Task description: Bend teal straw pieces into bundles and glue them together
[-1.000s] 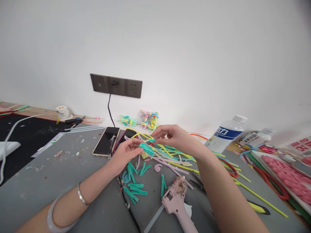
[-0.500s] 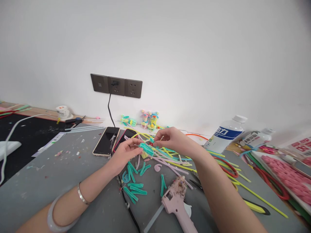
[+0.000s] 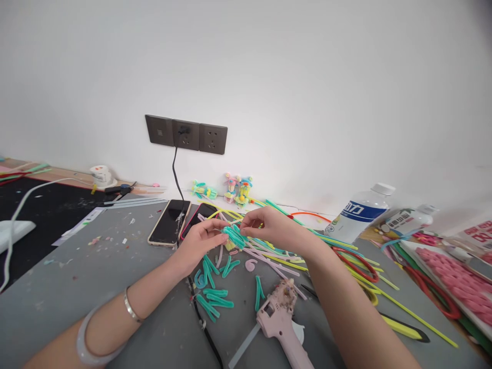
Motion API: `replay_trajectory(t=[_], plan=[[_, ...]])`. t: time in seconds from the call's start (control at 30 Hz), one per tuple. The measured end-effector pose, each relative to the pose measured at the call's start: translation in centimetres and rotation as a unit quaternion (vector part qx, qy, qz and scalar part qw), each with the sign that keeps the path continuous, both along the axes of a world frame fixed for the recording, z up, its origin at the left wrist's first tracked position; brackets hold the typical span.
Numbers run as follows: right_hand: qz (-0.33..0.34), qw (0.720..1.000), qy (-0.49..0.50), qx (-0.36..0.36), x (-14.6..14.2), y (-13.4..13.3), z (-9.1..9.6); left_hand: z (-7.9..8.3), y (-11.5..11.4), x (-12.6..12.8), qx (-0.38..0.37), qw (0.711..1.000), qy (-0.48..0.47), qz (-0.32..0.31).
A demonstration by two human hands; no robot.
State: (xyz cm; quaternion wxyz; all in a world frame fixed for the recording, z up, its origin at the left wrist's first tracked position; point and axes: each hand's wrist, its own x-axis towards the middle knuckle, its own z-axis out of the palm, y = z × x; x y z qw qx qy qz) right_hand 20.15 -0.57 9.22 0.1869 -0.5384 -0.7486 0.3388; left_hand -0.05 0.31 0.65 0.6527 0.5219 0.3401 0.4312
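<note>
Between my two hands is a small pipe-cleaner figure, teal with a pale yellow part below. My left hand pinches its left side between thumb and fingers. At its right side, my right hand has thumb and fingertips closed against the teal part; any small piece between them is hidden. Folded teal pipe-cleaner pieces lie on the grey mat below my hands, near a pink coil. A pink hot glue gun with a crusted nozzle rests in front of my right forearm.
Long pipe cleaners spread under my right hand. Two phones, one a black-screened phone, lie left of my hands, with a black cable running past. Small finished figures stand by the wall. A bottle stands at the right.
My right hand has moved slightly and its fingertips now meet the teal figure, where a small gap showed before. My left hand keeps its hold. The view has shifted a little.
</note>
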Motion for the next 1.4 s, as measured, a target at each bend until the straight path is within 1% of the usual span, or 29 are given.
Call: replay_trajectory(t=[0.43,0.67,0.9,1.4], plan=[[0.014,1.000,0.001,-0.018,0.07,0.07,-0.27,-0.28,0.05,-0.19,0.000,1.000,0.008,-0.005],[0.013,0.999,0.013,-0.035,0.02,-0.03,-0.27,-0.37,0.07,-0.09,0.000,1.000,-0.004,-0.009],[0.022,1.000,-0.015,-0.010,-0.22,-0.42,0.31,-0.27,0.09,-0.06,0.001,1.000,-0.010,-0.017],[0.020,0.999,-0.042,0.014,-0.48,-0.67,0.34,-0.18,0.15,-0.04,0.008,1.000,0.001,-0.023]])
